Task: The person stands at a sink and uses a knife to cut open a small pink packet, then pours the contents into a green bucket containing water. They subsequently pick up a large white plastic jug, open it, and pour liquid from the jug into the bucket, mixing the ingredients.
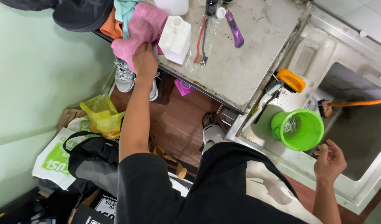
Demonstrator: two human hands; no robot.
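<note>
Pink cloth gripped at counter edge, other hand loose over sink

Pink cloth [142, 29], soft and crumpled, hangs over the left near corner of the steel counter [240, 70], bunched with an orange cloth [110, 28] and a teal cloth [124, 10] just left of it. Left hand [144, 62] reaches far forward, arm straight out, fingers closed into the lower fold of the pink cloth, knuckles up. White plastic jug [175, 39] lies just right of that hand, touching the cloth or nearly so; cannot tell which. Red-handled brush [199, 41] and purple tool [235, 29] lie further right on the stained counter top.

Right hand [329, 159] hangs near the body at the right, palm partly up, fingers spread and loosely curled, holding nothing. It hovers over the near rim of the steel sink [356, 124], just near-right of a green bucket [298, 129] that stands on the sink ledge. Orange-backed scrub brush [291, 79] and a dark brush sit on the ledge beyond the bucket. Orange hose [358, 102] runs across the basin from the right.

Counter's near edge drops off to brown floor; grey sneakers [126, 76] sit under the corner. Left side is tight: green wall close by, with a yellow plastic bag [102, 116] and a black bag [90, 153] piled near the left arm. Basin to the right is open.
</note>
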